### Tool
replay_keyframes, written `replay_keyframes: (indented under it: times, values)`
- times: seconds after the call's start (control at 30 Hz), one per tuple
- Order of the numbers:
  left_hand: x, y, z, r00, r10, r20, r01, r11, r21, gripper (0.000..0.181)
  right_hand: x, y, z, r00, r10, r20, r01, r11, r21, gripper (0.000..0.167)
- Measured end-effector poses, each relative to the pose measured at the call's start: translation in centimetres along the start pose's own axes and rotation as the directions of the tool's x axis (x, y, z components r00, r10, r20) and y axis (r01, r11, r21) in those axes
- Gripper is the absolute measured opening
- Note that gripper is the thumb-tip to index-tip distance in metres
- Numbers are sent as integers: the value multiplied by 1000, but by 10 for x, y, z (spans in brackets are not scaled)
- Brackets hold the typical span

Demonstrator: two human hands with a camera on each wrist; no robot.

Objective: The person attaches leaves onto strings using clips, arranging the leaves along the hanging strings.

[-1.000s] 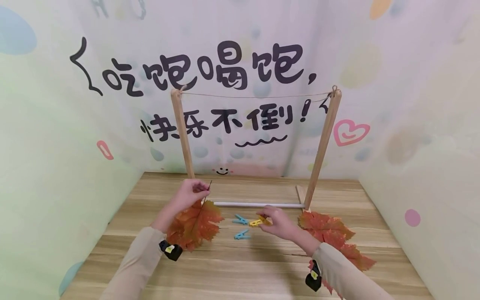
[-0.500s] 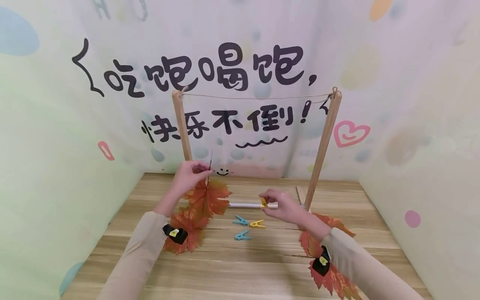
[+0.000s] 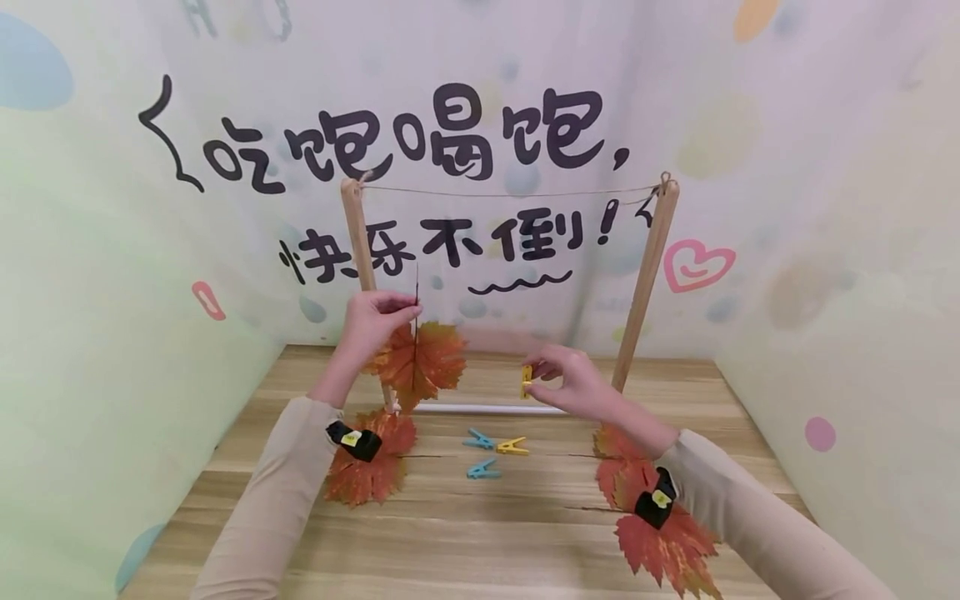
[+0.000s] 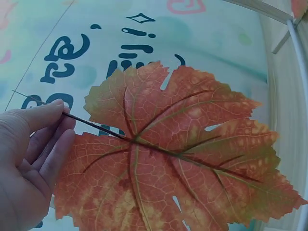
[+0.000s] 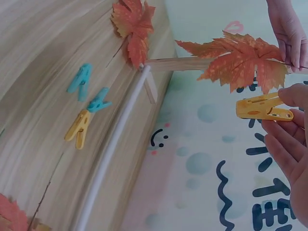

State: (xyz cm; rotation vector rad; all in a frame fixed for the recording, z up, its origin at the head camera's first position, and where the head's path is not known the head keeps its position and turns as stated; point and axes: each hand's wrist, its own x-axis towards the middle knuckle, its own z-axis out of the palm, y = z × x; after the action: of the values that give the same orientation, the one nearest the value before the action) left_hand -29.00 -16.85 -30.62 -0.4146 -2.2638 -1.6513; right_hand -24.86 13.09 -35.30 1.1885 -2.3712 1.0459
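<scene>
Between the thumb and fingers of the left hand (image 3: 378,317), the thin dark stem (image 4: 94,125) of a red-orange leaf (image 3: 435,362) is being pinched, and the leaf's blade is being held clear of the counter (image 3: 450,542), hanging below the stem. By the right hand (image 3: 572,382), a yellow clothespin (image 5: 260,107) is being gripped at its spread handles between thumb and fingers, its nose being pointed away from the palm; how hard it is being squeezed cannot be told.

Little weight is probably being borne by either hand. The blade is being judged thin, bendable and easily creased, so the stem is being favoured as the place for a hold. The clothespin is being taken for light, stiff, smooth plastic, best being held by its handles.

Farther out, two blue clothespins (image 3: 483,469) and a second yellow clothespin (image 3: 513,447) are being supported by the counter, as are loose leaves (image 3: 663,546) at the right. Above both hands, a cord (image 3: 510,195) is being stretched between two wooden posts (image 3: 643,283).
</scene>
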Motion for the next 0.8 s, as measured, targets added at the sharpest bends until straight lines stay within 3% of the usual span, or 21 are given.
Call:
replay_keyframes:
  times: [0.2, 0.53, 0.8]
  values:
    - [6, 10, -1, 999, -21, -31, 19, 999, -44, 23, 10, -6, -9, 999, 53, 9, -53, 998, 28, 24]
    - [16, 17, 2, 999, 10, -47, -13, 999, -47, 20, 27, -15, -22, 999, 48, 0, -48, 998, 50, 26]
    - [23, 24, 2, 997, 31, -77, -36, 998, -56, 22, 40, -20, -30, 995, 101, -17, -98, 990, 104, 27]
